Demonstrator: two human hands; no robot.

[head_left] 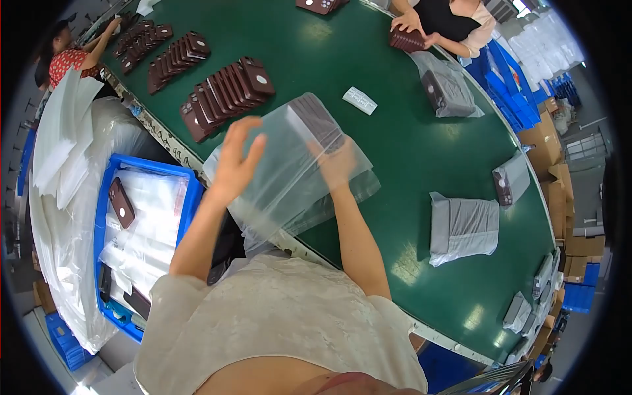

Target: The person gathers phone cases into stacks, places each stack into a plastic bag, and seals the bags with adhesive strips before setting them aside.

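A clear plastic bag (263, 187) lies across the near edge of the green table, with a stack of dark phone cases (316, 122) in its far end. My left hand (237, 164) is over the bag's left side, thumb and fingers apart, holding nothing. At the bag's right side, my right hand (336, 163) grips the bag at the near end of the stack; motion blurs its fingers. Rows of brown phone cases (227, 95) stand just beyond my left hand. A white label sheet (360, 101) lies to the right of the stack.
Wrapped packs (464, 227) lie on the green table (395, 171) to the right. A blue tray (191, 204) at my left holds plastic bags and a brown phone case (122, 203). Across the table, a co-worker's hands (411, 26) hold brown cases. Another person is at far left.
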